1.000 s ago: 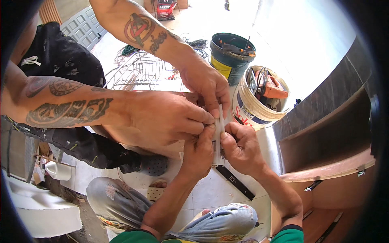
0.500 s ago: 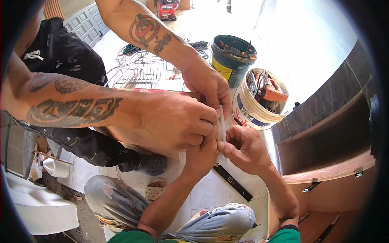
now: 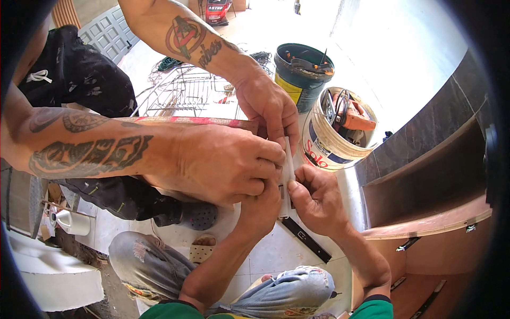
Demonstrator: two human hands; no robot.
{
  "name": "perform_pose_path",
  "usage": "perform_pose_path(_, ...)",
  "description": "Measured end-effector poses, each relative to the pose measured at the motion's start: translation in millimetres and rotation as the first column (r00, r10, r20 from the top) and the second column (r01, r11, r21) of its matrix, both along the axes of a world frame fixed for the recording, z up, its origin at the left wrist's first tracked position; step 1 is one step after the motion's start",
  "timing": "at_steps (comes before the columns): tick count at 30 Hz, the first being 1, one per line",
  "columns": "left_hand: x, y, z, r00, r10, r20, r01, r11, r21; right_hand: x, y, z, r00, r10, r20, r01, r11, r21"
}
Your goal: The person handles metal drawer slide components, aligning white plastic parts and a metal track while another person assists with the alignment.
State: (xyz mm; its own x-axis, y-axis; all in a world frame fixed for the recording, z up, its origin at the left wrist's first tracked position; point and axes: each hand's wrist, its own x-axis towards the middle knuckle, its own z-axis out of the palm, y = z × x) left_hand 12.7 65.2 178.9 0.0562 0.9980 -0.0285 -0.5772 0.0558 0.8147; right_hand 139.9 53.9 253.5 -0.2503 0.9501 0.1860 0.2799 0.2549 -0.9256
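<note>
A narrow pale strip (image 3: 287, 178) stands nearly upright in the picture, along the end of a wooden board (image 3: 196, 122) with red marks on its edge. My left hand (image 3: 260, 212) is closed at the strip's left side, its fingertips partly covered by a co-worker's hand (image 3: 228, 162). From the right, my right hand (image 3: 319, 199) pinches the strip, thumb pressed on its face and fingers curled. The co-worker's other hand (image 3: 271, 109) grips near the strip's top end. Below our hands, a black drawer slide (image 3: 305, 240) lies on the tiled floor.
A dark green bucket (image 3: 303, 74) and a white bucket (image 3: 324, 143) holding an orange power tool stand just beyond my right hand. At the right is an open wooden cabinet (image 3: 425, 250). A wire rack (image 3: 183, 90) lies behind the board; a white jug (image 3: 73, 222) stands at left.
My right thumb has moved up the strip slightly, and its fingers have curled more tightly. The co-worker's near forearm has dropped slightly, showing more of the board's red-marked edge.
</note>
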Motion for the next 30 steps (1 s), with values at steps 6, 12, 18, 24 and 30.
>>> perform_pose_path(6, -5.2, -2.0, -3.8, 0.989, 0.096, -0.108, -0.068, 0.969, 0.239, -4.1, 1.8, 0.3, 0.997, 0.010, -0.073, -0.010, 1.000, -0.011)
perform_pose_path(12, -2.1, -0.2, -4.6, 0.916, 0.201, -0.347, 0.015, 0.847, 0.531, -0.3, 3.1, -1.0, 0.999, -0.011, -0.051, 0.012, 1.000, 0.010)
perform_pose_path(18, 0.2, -8.0, 11.9, 0.980, 0.157, -0.124, -0.100, 0.922, 0.374, -3.5, 6.3, -2.9, 0.996, 0.016, -0.084, -0.014, 1.000, 0.025)
perform_pose_path(24, 7.4, -3.4, 16.7, 0.996, 0.063, 0.064, -0.074, 0.980, 0.185, 1.7, 7.7, -5.9, 0.992, 0.006, -0.125, -0.010, 0.999, -0.032)
perform_pose_path(30, 1.0, 2.8, 26.9, 0.994, 0.095, 0.057, -0.101, 0.988, 0.119, -1.6, 7.7, -6.1, 0.986, 0.003, -0.164, -0.015, 0.997, -0.074)
